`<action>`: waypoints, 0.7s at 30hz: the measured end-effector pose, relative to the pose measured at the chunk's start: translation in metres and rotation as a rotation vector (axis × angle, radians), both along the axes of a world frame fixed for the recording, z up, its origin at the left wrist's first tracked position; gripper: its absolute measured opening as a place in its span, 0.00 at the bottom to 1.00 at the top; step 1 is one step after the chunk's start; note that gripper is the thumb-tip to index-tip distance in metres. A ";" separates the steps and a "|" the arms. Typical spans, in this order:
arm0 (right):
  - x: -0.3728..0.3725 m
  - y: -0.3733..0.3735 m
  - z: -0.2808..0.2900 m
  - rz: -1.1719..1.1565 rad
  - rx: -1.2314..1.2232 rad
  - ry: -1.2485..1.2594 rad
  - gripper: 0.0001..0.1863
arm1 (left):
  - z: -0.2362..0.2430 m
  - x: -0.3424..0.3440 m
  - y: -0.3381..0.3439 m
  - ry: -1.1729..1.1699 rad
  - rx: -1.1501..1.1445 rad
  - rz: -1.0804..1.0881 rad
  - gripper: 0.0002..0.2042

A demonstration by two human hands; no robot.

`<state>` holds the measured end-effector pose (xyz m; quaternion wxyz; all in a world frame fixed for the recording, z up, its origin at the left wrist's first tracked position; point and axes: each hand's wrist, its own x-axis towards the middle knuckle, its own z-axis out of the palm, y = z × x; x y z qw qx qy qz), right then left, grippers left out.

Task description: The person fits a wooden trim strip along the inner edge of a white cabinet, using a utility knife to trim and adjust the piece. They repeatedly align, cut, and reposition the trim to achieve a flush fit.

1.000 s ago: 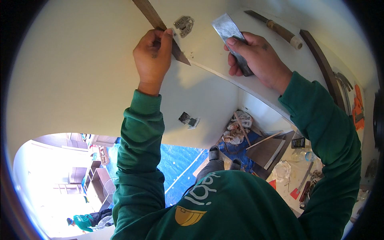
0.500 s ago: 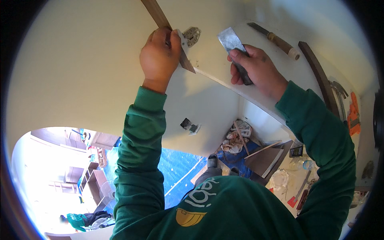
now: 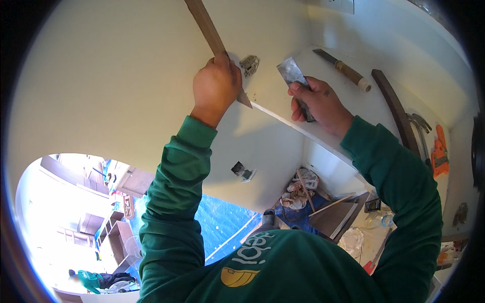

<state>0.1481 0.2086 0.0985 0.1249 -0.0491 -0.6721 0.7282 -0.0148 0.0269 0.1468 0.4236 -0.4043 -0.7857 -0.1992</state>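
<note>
My left hand (image 3: 217, 87) is closed on a brown wooden strip (image 3: 204, 22) lying diagonally against the white panel, its fingertips mostly hidden. A metal fitting (image 3: 249, 65) sits just right of it. In my right hand (image 3: 322, 105) I grip a flat steel blade (image 3: 289, 68), thumb over its face, above the white ledge (image 3: 283, 117). Beyond that hand lie a wooden-handled blade tool (image 3: 352, 74) and a long dark wooden bar (image 3: 394, 106).
A hammer (image 3: 420, 122) and orange tool (image 3: 440, 157) rest at right. A small opening (image 3: 241, 170) is in the panel. Below are blue sheeting (image 3: 225, 222), wood offcuts (image 3: 331, 217) and rags (image 3: 298, 189). At lower left a co-worker (image 3: 91, 280) bends in a bright room with cabinets.
The scene has shifted down in view. My left hand has turned, its back now toward me and fingers round the strip. My right hand still holds the blade.
</note>
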 end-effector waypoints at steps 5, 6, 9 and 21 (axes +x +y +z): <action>0.000 -0.003 0.002 -0.010 0.023 0.009 0.13 | 0.003 -0.012 -0.015 0.072 0.105 -0.083 0.07; 0.001 -0.004 0.002 -0.010 0.026 0.007 0.13 | 0.005 -0.013 -0.020 0.030 0.102 -0.107 0.07; 0.000 -0.002 0.001 -0.014 0.032 -0.002 0.13 | 0.012 -0.009 -0.029 -0.125 0.032 -0.096 0.10; 0.001 -0.001 0.001 -0.007 0.016 0.010 0.13 | 0.040 -0.010 -0.014 -0.198 0.069 -0.183 0.14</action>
